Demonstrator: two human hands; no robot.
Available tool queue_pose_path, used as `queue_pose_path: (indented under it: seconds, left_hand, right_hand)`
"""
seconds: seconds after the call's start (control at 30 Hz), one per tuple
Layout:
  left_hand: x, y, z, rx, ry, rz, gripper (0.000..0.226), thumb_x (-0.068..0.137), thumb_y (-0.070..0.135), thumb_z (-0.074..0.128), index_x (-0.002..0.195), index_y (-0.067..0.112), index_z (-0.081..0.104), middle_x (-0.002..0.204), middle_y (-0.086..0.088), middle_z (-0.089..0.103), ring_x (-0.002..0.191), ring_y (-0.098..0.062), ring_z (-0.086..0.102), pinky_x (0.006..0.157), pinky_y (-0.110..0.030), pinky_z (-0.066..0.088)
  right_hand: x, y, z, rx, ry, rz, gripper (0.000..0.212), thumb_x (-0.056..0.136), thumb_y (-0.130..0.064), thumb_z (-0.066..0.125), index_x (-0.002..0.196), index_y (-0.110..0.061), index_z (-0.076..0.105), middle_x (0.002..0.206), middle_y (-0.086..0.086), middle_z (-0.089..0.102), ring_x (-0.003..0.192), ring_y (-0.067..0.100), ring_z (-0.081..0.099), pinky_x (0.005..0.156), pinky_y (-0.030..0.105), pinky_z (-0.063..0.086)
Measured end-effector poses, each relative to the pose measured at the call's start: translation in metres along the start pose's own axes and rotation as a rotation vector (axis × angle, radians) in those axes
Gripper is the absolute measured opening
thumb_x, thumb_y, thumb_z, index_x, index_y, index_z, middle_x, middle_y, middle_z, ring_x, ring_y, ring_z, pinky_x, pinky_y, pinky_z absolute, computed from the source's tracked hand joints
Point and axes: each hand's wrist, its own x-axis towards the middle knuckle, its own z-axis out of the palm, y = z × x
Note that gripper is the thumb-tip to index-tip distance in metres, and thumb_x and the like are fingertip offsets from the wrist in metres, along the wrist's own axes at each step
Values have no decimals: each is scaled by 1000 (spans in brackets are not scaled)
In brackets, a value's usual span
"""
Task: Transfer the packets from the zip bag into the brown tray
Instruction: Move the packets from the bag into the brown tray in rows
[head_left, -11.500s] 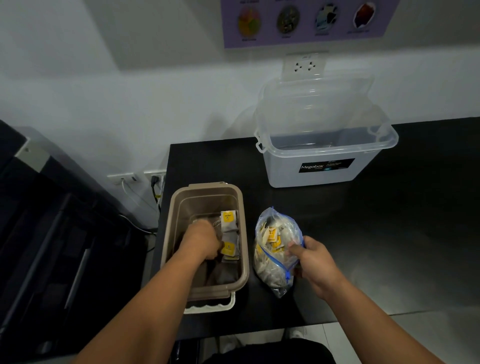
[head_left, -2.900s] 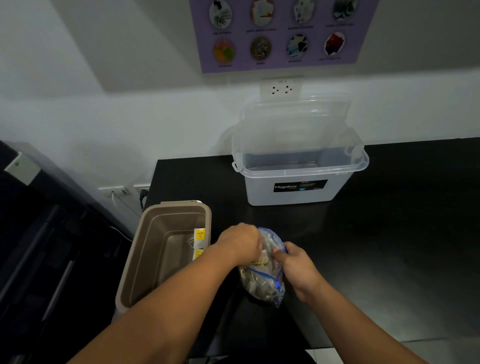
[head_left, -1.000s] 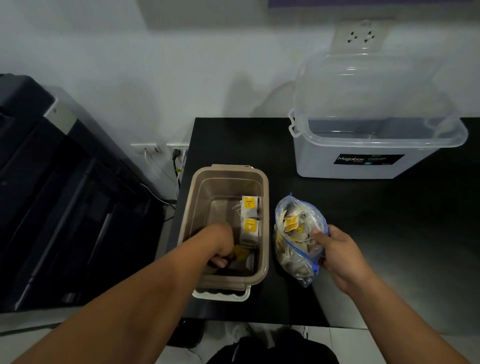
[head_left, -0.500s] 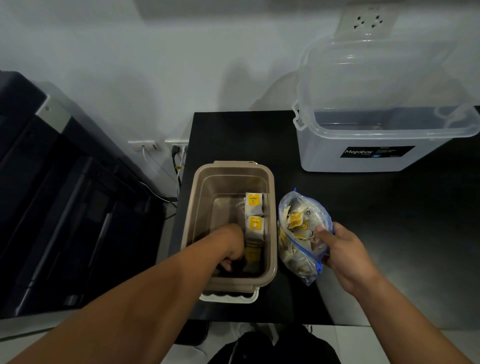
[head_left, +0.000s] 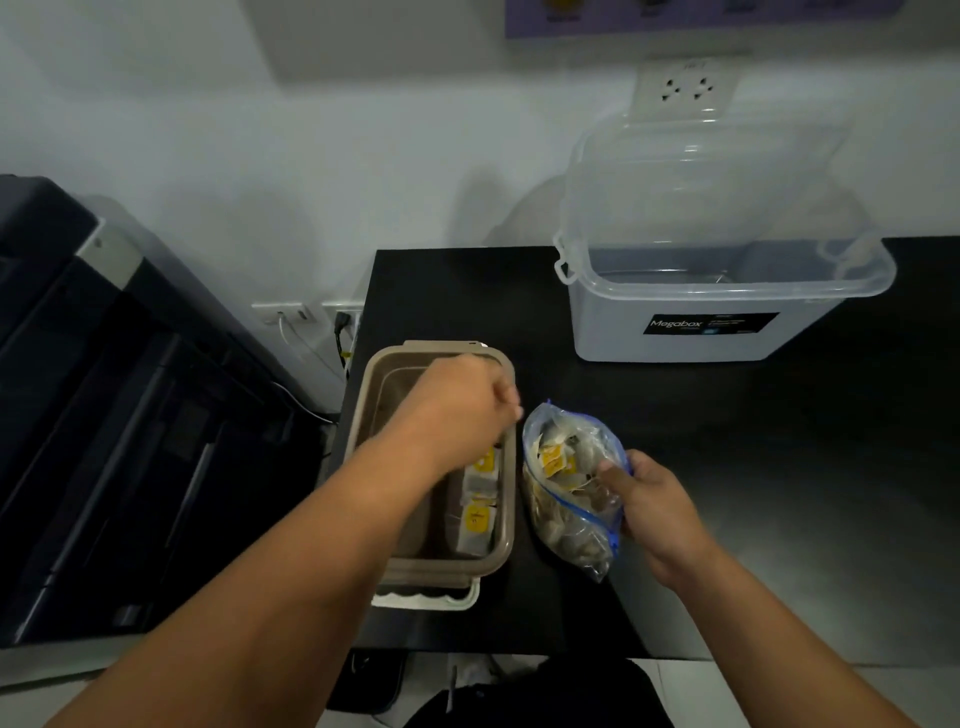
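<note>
While the zip bag (head_left: 566, 519) was gripped by the right hand (head_left: 660, 504) beside the brown tray (head_left: 441, 571), few packets (head_left: 478, 519) were counted trayed, most bagged; grasp of the left hand (head_left: 462, 405) was undetermined.

clear lidded box (head_left: 722, 291) – table rear | wall socket (head_left: 685, 88) above | black cabinet (head_left: 104, 415) – left

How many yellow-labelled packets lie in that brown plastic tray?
2 packets by the brown tray's right wall: one beside the left hand, one nearer the person. Forearm may hide more.

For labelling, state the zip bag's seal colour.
Blue seal on the zip bag; head view.
</note>
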Motion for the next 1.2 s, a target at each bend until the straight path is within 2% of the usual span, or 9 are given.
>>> queue_pose_path:
  seconds: [0.13,0.27,0.37,0.47,0.53,0.73,0.93,1.03,1.2]
  left_hand:
    - [10,38,34,138,-172,134,12,94,20,66,100,20,76,98,2,73,93,-14,68,89,-34,55]
    - [29,42,83,350,-198,165,21,96,18,55,102,8,72,104,-12,69,98,-30,65,82,-37,52]
    - [43,52,96,474,-340,35,28,98,24,57,119,7,64,122,-14,64,110,-29,62,84,-34,47]
    - [59,66,101,560,-596,-234,71,92,45,67,147,10,39,138,-13,51,125,-28,54,101,-36,45]
    - [70,63,111,557,-629,-277,77,89,46,69,149,11,37,141,-14,49,127,-29,52,104,-38,44]
    - [62,62,108,536,-366,-207,42,92,23,67,128,3,59,127,-16,61,117,-31,61,98,-40,53]
    - [43,58,82,264,-189,-153,20,85,22,66,103,15,73,99,-5,72,90,-21,69,84,-38,60]
    - [31,59,70,81,-166,-149,17,86,22,64,94,12,74,87,-9,75,80,-23,73,80,-40,61]
    - [10,51,44,-225,-103,-183,6,93,16,63,95,15,69,74,-7,75,61,-14,72,65,-25,60]
  right_hand:
    - [0,-3,-6,-42,-27,-13,14,106,-16,56,105,-7,67,95,18,77,85,27,75,79,46,62]
    - [-1,-9,-15,-44,-73,8,12,105,-14,55,107,-9,66,89,10,78,75,17,77,63,31,57]
    - [0,-10,-20,-25,-94,26,13,105,-13,54,109,-7,66,90,11,79,80,22,78,67,33,58]
    - [0,-9,-23,-22,-107,33,13,105,-10,55,108,-4,65,88,12,79,76,22,77,61,29,58]
    - [0,-9,-25,-39,-120,33,12,104,-9,55,107,-3,65,88,14,78,74,22,77,58,27,57]
    - [10,-5,-36,-96,-131,8,12,104,-12,56,106,-7,67,98,17,78,89,27,76,73,39,61]
    - [16,-7,-43,-106,-146,31,15,102,-16,58,107,-5,67,106,20,76,104,38,73,96,59,57]
    - [18,-10,-44,-106,-158,33,15,103,-17,58,108,-6,68,105,18,77,102,35,74,96,60,57]
    - [18,-16,-43,-87,-187,73,15,105,-18,56,113,-13,68,103,10,79,97,26,77,92,53,61]
